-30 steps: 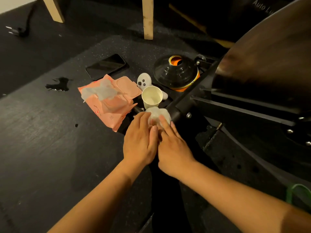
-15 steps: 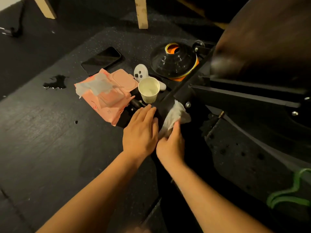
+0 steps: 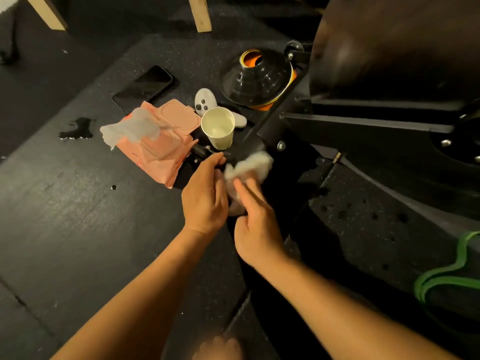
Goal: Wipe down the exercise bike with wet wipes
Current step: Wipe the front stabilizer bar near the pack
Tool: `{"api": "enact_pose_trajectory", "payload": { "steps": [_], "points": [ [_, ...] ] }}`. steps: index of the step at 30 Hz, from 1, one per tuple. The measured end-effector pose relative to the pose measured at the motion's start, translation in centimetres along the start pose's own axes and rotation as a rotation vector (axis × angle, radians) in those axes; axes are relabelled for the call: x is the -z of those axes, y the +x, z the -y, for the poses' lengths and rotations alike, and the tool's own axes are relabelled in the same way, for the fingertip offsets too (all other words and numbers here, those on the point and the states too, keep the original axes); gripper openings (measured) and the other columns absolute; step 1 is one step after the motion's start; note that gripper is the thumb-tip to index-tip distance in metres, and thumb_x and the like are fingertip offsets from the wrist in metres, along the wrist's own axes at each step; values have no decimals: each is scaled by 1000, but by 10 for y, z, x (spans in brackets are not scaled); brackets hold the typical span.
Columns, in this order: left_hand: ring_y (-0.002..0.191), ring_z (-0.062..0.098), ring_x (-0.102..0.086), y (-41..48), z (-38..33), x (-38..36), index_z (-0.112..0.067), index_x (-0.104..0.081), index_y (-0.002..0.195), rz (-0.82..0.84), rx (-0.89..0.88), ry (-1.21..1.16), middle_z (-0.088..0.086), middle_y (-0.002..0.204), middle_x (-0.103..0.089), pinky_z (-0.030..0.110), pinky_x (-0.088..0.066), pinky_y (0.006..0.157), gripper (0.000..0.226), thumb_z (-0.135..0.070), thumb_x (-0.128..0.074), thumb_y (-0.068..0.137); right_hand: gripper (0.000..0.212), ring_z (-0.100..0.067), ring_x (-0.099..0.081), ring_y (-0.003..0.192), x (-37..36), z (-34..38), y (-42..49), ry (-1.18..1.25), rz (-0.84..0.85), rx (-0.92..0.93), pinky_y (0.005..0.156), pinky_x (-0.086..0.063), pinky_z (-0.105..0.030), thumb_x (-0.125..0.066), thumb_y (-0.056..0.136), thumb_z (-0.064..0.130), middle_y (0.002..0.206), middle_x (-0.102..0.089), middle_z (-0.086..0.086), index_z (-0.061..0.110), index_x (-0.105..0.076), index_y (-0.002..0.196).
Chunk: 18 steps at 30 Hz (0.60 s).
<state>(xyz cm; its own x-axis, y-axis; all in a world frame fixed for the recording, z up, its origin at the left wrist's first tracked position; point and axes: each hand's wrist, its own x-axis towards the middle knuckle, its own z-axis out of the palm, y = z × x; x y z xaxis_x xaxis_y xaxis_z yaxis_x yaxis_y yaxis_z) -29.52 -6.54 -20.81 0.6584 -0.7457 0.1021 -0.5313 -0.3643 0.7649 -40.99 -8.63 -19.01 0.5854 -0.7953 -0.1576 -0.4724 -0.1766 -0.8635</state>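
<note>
Wipe pass on the base bar of the bike, on the near side of the cup.

How to do it well, my read:
- Spread the wipe flatter. It's balled up, so probably only a small patch meets the metal.
- Wrap it round the bar and pull along the length rather than dabbing.
- Stroke away from the cup. It stands upright just beside the bar, and a sweep toward it could tip it.
- Bolt right of the cup looks likely to snag the wipe. Go round it, then press into the joint.
- Brace the free hand on the bar, not on the wipe.

Right hand: fingers nearly straight, laid on top of the wipe and pressing it down. Thumb is hidden, so I can't tell whether it also pinches. That area is motion-blurred. The wipe bunches out past the fingertips toward the cup, and a fold shows between the two hands.

Left hand: fingers loosely bent, tips down at the bar end on the near side of the cup. The side of the hand touches the wipe. No visible grip on anything.

Spare sheets: pack left of the cup, lid open, one sheet pulled up. Swap when this wipe greys; dirt level isn't readable from here.
</note>
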Motion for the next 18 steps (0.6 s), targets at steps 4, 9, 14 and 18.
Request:
{"api": "enact_pose_trajectory", "payload": {
  "steps": [4,9,14,18],
  "points": [
    [108,14,-56,-1,-3,-1,-13,-51,133,-12,56,-20,3,126,-62,25,-41,89,43,-21,-36,93,72,-26,6,150,16,-7,55,-802,172,357,122,3,-48,-48,87,8,163,-8,-13,6,-20,153],
    [116,18,-52,0,-2,-3,-8,-50,130,-75,17,-17,8,127,-54,35,-47,97,40,-16,-37,92,74,-34,-3,150,37,-15,60,-954,158,393,120,-10,-55,-41,81,11,161,-13,-17,7,-23,152],
    [118,23,-47,0,4,-4,-3,-53,126,-100,-76,38,14,128,-52,28,-40,99,40,-20,-41,92,66,-36,-23,146,42,-33,23,-1028,334,643,115,-24,-59,-58,76,15,153,-36,-19,5,-46,140],
    [109,22,-48,0,2,-5,-2,-54,118,-128,-64,60,15,119,-53,28,-42,91,35,-27,-46,95,91,-24,2,151,64,-12,66,-1047,223,367,118,-5,-62,-61,78,15,164,-7,-6,15,-13,155]
  ]
}}
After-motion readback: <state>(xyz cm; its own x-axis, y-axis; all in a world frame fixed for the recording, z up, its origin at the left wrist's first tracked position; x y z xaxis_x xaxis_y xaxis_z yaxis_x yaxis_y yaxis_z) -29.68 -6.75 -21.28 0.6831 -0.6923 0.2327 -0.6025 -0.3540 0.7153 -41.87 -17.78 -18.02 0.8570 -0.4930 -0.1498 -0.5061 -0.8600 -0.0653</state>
